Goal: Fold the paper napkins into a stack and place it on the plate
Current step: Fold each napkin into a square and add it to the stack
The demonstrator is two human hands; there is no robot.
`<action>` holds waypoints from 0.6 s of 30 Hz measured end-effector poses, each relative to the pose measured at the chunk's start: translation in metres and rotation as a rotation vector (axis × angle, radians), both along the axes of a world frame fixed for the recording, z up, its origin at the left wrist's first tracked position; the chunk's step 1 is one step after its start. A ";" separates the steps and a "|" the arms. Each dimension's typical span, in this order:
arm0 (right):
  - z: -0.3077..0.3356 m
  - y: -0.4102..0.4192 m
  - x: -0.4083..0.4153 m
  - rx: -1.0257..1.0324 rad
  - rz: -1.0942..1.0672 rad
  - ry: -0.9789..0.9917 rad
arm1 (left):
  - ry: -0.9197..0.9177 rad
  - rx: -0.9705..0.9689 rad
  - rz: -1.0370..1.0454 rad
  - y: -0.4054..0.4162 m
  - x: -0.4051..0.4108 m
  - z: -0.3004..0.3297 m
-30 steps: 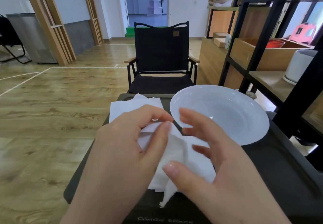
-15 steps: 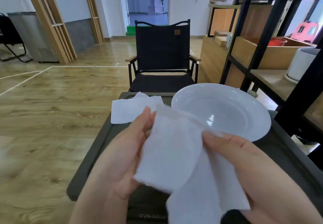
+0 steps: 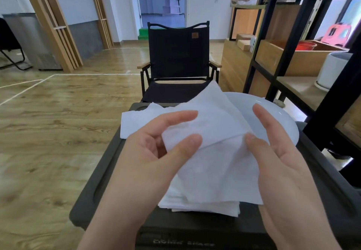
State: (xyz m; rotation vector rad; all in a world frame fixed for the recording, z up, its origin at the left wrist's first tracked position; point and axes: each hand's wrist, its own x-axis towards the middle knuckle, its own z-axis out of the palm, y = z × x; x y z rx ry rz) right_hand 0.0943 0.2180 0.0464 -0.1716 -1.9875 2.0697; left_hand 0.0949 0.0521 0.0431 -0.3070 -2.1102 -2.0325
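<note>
We see a white paper napkin point(image 3: 213, 132) raised and tilted, one corner pointing up, partly covering the white round plate point(image 3: 277, 121) behind it. Beneath it lies a stack of folded napkins point(image 3: 203, 204); another flat napkin point(image 3: 136, 122) rests left of the plate.

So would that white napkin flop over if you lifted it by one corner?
Probably. The napkin already bends and creases between the left hand and right hand. It looks thin, so likely very light and easily torn.
</note>
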 end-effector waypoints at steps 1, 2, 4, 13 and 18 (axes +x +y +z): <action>0.000 0.000 0.000 0.021 -0.007 0.004 | 0.020 -0.033 -0.008 0.000 0.001 0.000; -0.001 0.002 0.000 0.036 0.003 0.003 | 0.033 -0.059 -0.008 -0.001 0.002 0.000; -0.002 0.007 -0.001 0.065 0.033 0.008 | 0.069 -0.114 0.035 -0.001 0.005 0.002; -0.001 0.016 0.000 0.060 0.316 0.226 | -0.043 -0.237 0.009 -0.009 0.008 0.004; -0.003 0.016 0.000 0.034 0.351 0.296 | 0.060 -0.267 0.148 -0.007 0.003 -0.001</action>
